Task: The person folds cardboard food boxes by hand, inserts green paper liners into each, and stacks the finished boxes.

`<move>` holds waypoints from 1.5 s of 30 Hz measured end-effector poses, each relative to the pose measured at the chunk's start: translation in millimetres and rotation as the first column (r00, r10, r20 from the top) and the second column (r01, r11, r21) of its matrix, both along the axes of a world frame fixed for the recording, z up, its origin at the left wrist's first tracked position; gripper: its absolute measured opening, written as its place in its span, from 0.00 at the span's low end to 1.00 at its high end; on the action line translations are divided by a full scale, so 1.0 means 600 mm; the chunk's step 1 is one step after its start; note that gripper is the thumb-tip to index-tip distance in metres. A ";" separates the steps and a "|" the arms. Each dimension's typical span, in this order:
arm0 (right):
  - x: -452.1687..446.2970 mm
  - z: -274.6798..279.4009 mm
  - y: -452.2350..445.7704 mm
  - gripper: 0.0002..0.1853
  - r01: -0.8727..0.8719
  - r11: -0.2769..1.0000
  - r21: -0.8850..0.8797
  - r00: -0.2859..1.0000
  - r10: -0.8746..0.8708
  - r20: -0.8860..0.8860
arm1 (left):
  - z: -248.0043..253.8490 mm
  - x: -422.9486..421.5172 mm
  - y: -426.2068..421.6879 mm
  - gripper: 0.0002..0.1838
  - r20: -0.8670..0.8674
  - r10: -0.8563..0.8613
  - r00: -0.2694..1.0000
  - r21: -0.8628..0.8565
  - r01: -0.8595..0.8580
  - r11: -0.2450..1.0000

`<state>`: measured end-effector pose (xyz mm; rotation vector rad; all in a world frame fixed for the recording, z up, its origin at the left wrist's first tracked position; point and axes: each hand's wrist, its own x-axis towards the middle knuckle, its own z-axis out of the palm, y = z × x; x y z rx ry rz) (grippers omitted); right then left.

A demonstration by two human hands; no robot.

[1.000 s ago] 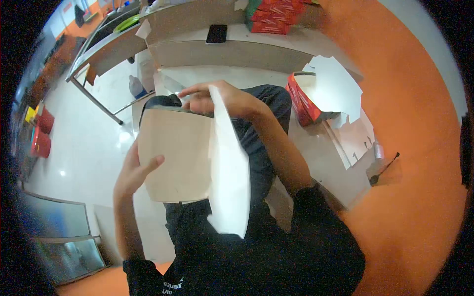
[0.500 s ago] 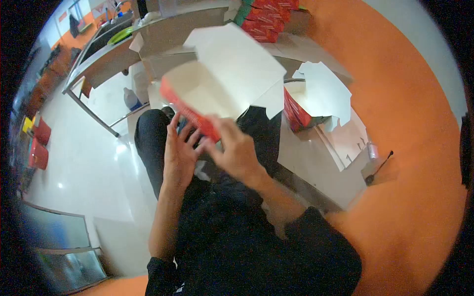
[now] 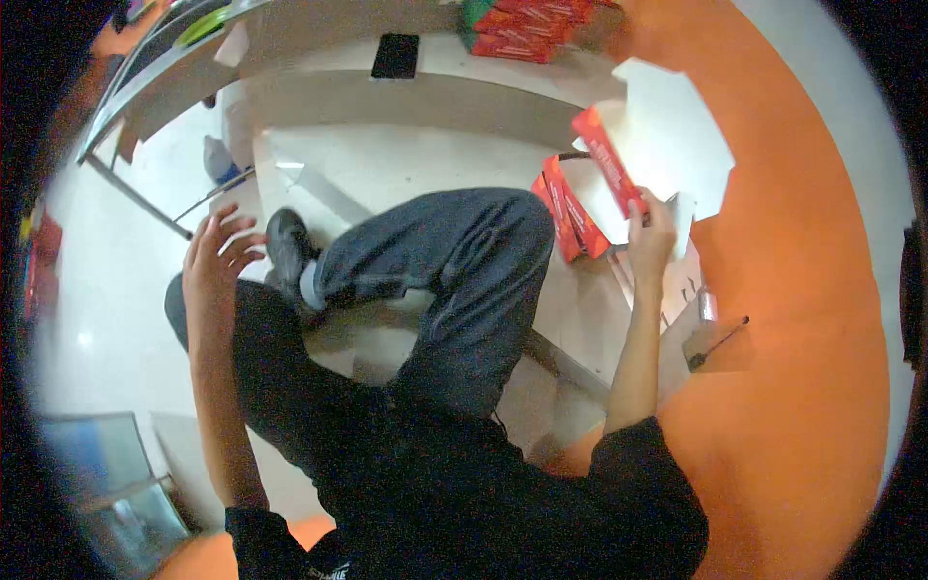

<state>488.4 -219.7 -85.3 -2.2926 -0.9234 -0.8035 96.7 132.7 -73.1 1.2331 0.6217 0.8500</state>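
1. A white-and-blue bottle [image 3: 220, 161] is standing on the floor [image 3: 111, 261], low on the left.
2. The left hand [image 3: 210, 259] is hovering above the person's lap, holding nothing; its fingers are spreading wide.
3. A dark shoe [image 3: 287, 242] is resting just beside that hand, and the trouser legs [image 3: 440, 242] are bending across the middle of the view.
4. A black phone [image 3: 395, 56] is lying flat on the raised ledge [image 3: 449, 50], beyond the pale platform [image 3: 387, 155].
5. A pile of red folded packs [image 3: 522, 31] is sitting farther right on that same ledge (some green is showing at its left end).
6. A red-and-white carton [image 3: 572, 211] is standing open near the right edge of the platform.
7. The right hand [image 3: 653, 230] is gripping the held carton [image 3: 607, 159] by its red wall, fingers closing narrowly on it. Its white flaps are opening out to the right; it is overlapping the standing one in view, and whether they are touching is unclear.
8. A small pale cylinder [image 3: 709, 304] and a thin dark tool [image 3: 720, 343] are lying nearest the orange floor area [image 3: 802, 319].
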 end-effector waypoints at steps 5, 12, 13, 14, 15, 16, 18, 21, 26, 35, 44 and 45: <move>-0.001 -0.044 0.004 0.14 0.110 0.971 -0.214 0.964 -0.157 -0.217 | -0.017 0.006 0.059 0.17 -0.209 0.029 0.977 -0.014 -0.032 0.999; -0.004 -0.027 0.005 0.22 0.140 0.919 -0.368 0.964 -0.211 -0.160 | 0.015 0.062 0.089 0.12 -0.210 -0.177 0.962 0.141 0.209 0.968; -0.005 -0.036 0.013 0.24 0.113 0.924 -0.365 0.979 -0.166 -0.117 | 0.015 0.071 0.097 0.12 -0.217 -0.200 0.955 0.168 0.238 0.957; -0.005 -0.045 0.020 0.27 0.084 0.927 -0.367 0.990 -0.119 -0.074 | 0.011 0.079 0.102 0.12 -0.223 -0.221 0.949 0.193 0.265 0.945; -0.007 -0.057 0.024 0.29 0.029 0.895 -0.445 0.977 -0.120 -0.176 | 0.003 0.080 0.101 0.12 -0.222 -0.215 0.951 0.130 0.248 0.960; -0.002 -0.074 0.023 0.27 0.053 0.874 -0.483 0.970 -0.160 -0.183 | 0.001 0.086 0.096 0.12 -0.210 -0.233 0.949 0.138 0.265 0.954; 0.008 -0.100 0.036 0.25 0.081 0.829 -0.553 0.957 -0.221 -0.190 | 0.001 0.093 0.084 0.12 -0.184 -0.249 0.951 0.158 0.279 0.947; 0.013 -0.108 0.054 0.20 0.056 0.844 -0.533 0.965 -0.182 -0.188 | 0.000 0.094 0.072 0.11 -0.239 -0.190 0.952 0.152 0.230 0.961; 0.037 -0.096 0.094 0.19 -0.003 0.853 -0.522 0.968 -0.129 -0.217 | 0.016 0.116 0.052 0.15 -0.290 -0.102 0.951 0.137 0.147 0.980; -0.017 -0.070 0.044 0.14 0.201 0.980 -0.010 0.979 -0.200 0.049 | -0.021 0.097 0.059 0.14 -0.350 -0.010 0.937 0.181 0.078 0.980; 0.034 -0.164 -0.252 0.18 0.291 0.848 -0.443 0.848 -0.443 -0.291 | -0.027 0.096 0.076 0.18 -0.366 -0.142 0.920 0.095 0.189 0.977; 0.045 -0.164 -0.264 0.21 0.227 0.844 -0.486 0.843 -0.420 -0.335 | -0.030 0.098 0.074 0.17 -0.354 -0.117 0.928 0.108 0.165 0.980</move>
